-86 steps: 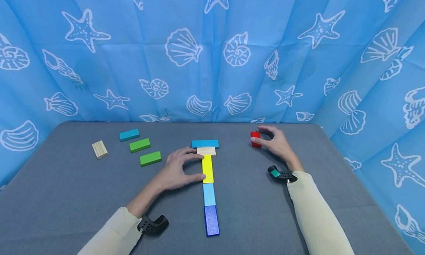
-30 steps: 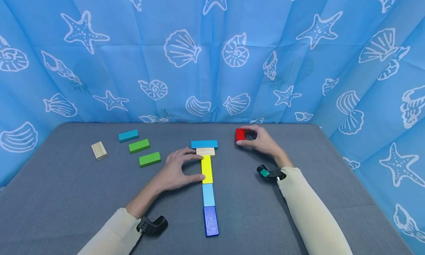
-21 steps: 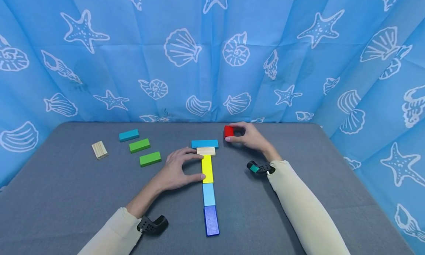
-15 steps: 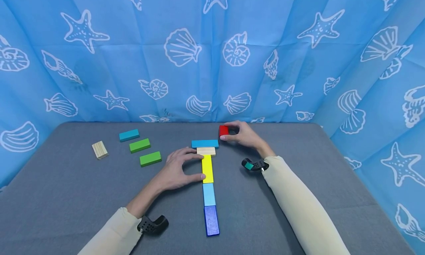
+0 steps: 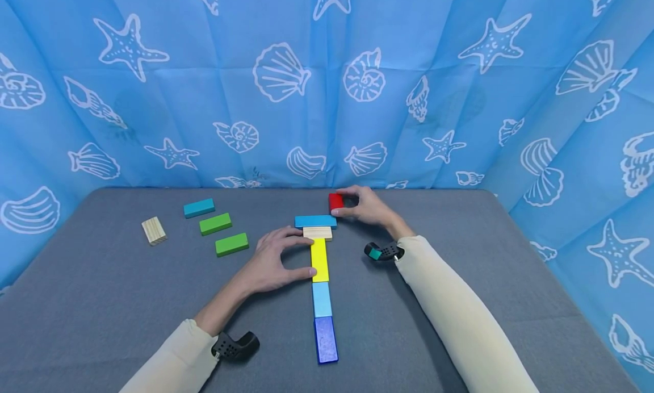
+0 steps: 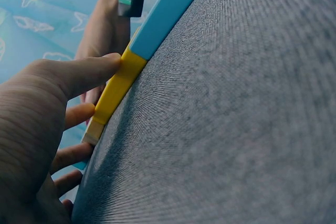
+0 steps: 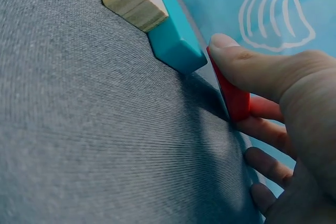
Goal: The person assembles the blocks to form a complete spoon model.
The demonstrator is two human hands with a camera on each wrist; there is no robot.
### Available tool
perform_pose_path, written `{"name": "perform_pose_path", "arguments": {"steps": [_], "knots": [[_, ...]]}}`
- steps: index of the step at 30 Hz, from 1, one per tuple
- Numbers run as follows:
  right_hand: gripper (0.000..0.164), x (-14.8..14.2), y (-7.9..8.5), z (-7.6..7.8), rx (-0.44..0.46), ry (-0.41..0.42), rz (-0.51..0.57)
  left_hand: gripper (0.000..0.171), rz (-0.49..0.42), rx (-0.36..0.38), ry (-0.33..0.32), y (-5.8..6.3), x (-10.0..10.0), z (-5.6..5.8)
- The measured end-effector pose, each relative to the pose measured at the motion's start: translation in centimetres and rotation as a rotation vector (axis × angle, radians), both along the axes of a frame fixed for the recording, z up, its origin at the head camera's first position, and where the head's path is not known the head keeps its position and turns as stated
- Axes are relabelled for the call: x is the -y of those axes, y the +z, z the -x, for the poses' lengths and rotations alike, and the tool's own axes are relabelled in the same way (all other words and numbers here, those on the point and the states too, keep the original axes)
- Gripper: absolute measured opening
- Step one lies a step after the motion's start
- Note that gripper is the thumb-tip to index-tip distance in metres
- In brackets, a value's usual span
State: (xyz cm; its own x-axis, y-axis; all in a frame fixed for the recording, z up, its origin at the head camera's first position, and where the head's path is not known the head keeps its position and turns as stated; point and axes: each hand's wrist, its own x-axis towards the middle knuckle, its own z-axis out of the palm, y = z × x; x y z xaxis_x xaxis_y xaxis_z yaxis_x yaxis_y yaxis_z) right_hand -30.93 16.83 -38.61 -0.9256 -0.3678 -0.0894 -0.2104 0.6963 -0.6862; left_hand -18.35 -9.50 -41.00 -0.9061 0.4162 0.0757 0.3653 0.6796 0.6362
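Note:
Just behind the right end of a teal block [image 5: 315, 222], my right hand [image 5: 369, 207] pinches a red block [image 5: 335, 202] between thumb and fingers. In the right wrist view the red block [image 7: 234, 98] is close beside the teal block [image 7: 178, 45], a narrow strip of tabletop between them. My left hand [image 5: 269, 262] rests beside a yellow block [image 5: 319, 260], thumb and index fingertips touching its left side, fingers spread. A natural wood block [image 5: 317, 233] lies between yellow and teal. Light blue [image 5: 322, 300] and dark blue [image 5: 326, 340] blocks continue the line toward me.
On the left of the grey tabletop [image 5: 128, 302] lie another teal block [image 5: 198, 208], two green blocks [image 5: 232, 244] and a plain wood block [image 5: 154, 230]. A blue curtain [image 5: 214, 97] with shells hangs along the back and right.
My right hand has brought the red block leftward from the right side of the table to behind the teal block's right end. My left hand has stayed at the yellow block.

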Motion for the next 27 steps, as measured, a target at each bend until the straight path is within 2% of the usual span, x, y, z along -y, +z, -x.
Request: {"name": "perform_pose_path", "arguments": {"steps": [27], "knots": [[0.066, -0.02, -0.12, -0.39, -0.023, 0.001, -0.033, 0.061, -0.001, 0.006, 0.002, 0.05, 0.04, -0.03]]}}
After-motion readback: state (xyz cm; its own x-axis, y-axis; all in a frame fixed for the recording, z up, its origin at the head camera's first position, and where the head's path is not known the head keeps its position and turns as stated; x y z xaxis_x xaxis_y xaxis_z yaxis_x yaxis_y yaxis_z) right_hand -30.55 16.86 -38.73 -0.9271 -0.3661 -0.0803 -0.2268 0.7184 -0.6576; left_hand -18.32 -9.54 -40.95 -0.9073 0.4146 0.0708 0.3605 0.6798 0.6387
